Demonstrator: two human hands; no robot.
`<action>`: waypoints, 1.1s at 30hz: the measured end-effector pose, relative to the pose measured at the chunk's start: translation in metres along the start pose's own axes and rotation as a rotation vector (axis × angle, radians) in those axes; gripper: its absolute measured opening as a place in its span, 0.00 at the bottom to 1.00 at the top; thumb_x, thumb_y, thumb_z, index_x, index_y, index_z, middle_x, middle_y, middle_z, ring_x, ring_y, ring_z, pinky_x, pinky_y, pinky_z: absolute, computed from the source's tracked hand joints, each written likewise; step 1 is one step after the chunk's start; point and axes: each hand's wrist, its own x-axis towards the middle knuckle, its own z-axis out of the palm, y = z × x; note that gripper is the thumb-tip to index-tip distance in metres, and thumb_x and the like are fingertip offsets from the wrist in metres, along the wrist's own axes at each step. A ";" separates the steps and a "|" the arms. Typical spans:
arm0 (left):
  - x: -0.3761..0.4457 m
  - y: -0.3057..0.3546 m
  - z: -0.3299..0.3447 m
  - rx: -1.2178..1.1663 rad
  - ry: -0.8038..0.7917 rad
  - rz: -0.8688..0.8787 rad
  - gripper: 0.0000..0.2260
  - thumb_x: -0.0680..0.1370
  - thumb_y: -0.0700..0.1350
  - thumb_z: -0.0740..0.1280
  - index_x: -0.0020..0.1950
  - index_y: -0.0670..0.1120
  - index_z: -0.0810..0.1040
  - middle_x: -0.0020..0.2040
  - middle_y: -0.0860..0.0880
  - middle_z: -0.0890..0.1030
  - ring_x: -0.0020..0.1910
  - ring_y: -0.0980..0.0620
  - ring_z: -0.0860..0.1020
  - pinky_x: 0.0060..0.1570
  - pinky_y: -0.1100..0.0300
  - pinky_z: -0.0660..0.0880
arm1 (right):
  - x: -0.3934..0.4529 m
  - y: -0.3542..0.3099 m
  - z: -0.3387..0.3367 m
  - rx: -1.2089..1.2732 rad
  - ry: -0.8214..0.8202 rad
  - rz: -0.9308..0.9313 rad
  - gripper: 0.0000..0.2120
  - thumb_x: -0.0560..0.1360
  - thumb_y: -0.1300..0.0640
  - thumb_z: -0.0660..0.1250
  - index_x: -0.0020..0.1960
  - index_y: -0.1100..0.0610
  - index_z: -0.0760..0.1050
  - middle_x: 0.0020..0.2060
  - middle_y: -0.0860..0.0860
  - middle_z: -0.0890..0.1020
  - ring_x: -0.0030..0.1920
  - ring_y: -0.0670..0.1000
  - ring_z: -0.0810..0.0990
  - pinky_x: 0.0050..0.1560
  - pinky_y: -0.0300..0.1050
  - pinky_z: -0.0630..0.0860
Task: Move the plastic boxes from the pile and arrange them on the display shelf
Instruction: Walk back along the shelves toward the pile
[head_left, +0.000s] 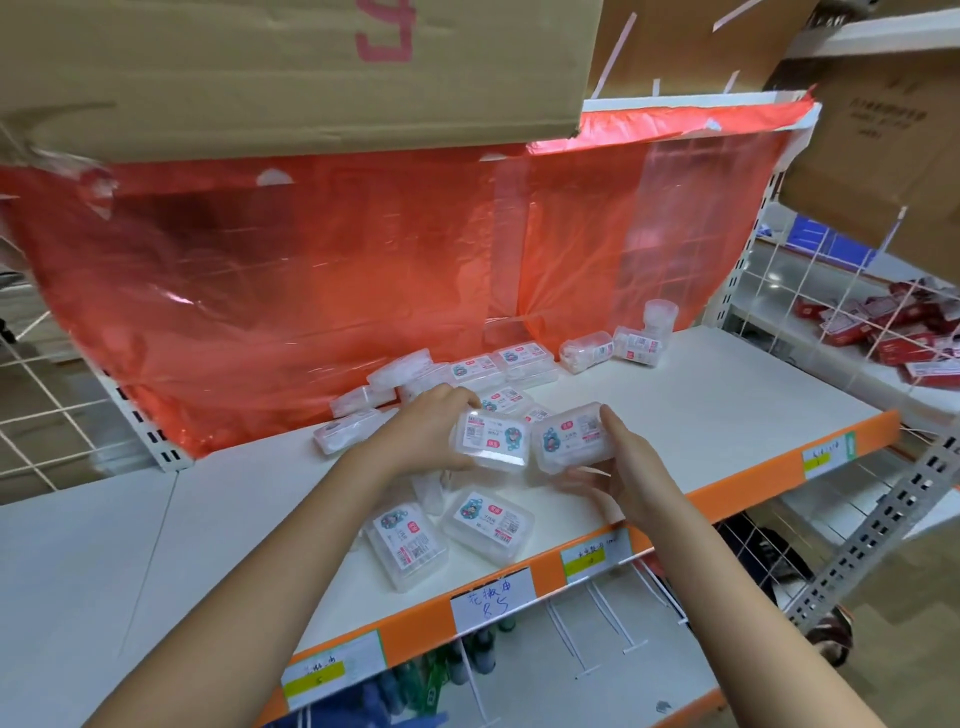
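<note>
Plastic boxes (491, 441): clear glossy plastic w/ paper labels. Shelf (727, 395): smooth matt white, orange front strip. Backdrop sheet (311, 270): thin red translucent film, shiny, wrinkled. Carton (260, 67) top left: matt brown cardboard.

A white display shelf board (701, 395) with an orange front edge carries a loose pile of clear plastic boxes (478, 374) at its back, against a red translucent plastic sheet (311, 270) hanging behind. Two labelled clear plastic boxes (447, 530) lie side by side near the front edge. Above them the left hand (426, 436) holds one clear box (491, 441) and the right hand (623, 467) holds another (574, 436), the two boxes touching. A brown cardboard carton (291, 67) sits overhead.
</note>
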 end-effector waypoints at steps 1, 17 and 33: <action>-0.005 0.001 0.000 -0.073 0.025 -0.010 0.31 0.69 0.49 0.75 0.68 0.52 0.65 0.64 0.52 0.67 0.63 0.52 0.68 0.62 0.56 0.68 | 0.000 -0.001 0.001 0.034 -0.014 -0.002 0.17 0.81 0.48 0.56 0.49 0.58 0.77 0.42 0.55 0.85 0.41 0.52 0.84 0.38 0.44 0.82; -0.056 0.041 0.032 -1.362 0.511 -0.251 0.18 0.76 0.32 0.66 0.62 0.46 0.68 0.45 0.52 0.84 0.47 0.52 0.82 0.49 0.55 0.79 | -0.031 0.000 0.009 0.081 -0.329 -0.116 0.23 0.71 0.76 0.63 0.63 0.60 0.71 0.52 0.58 0.83 0.52 0.55 0.83 0.49 0.44 0.81; -0.062 0.063 0.033 -1.658 0.251 -0.389 0.18 0.80 0.51 0.60 0.69 0.50 0.66 0.57 0.46 0.80 0.54 0.47 0.80 0.46 0.48 0.80 | -0.051 0.002 0.004 0.133 -0.290 -0.165 0.34 0.69 0.76 0.64 0.68 0.52 0.63 0.50 0.55 0.84 0.51 0.54 0.83 0.50 0.47 0.81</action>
